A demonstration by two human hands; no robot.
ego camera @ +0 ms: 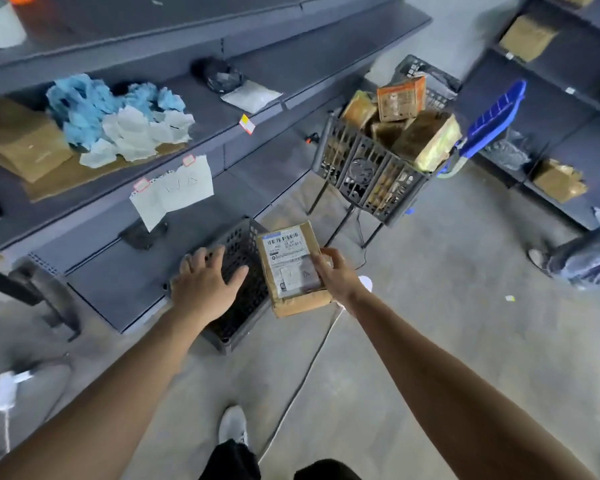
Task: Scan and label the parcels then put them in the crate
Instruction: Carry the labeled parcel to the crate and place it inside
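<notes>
One parcel (293,268) in hand: a brown cardboard box with a white label (286,258) already on its top face. The right hand (333,273) grips its right edge (contact underneath is hidden). The left hand (205,282) is empty, fingers spread and straight, over the dark crate (253,299) on the floor. The parcel is held in the air at the crate's right side, not yet inside.

Judgement: light, since one hand carries it; stiff cardboard, tape possibly slick. Best hold is across opposite side edges, clear of the label.
</notes>
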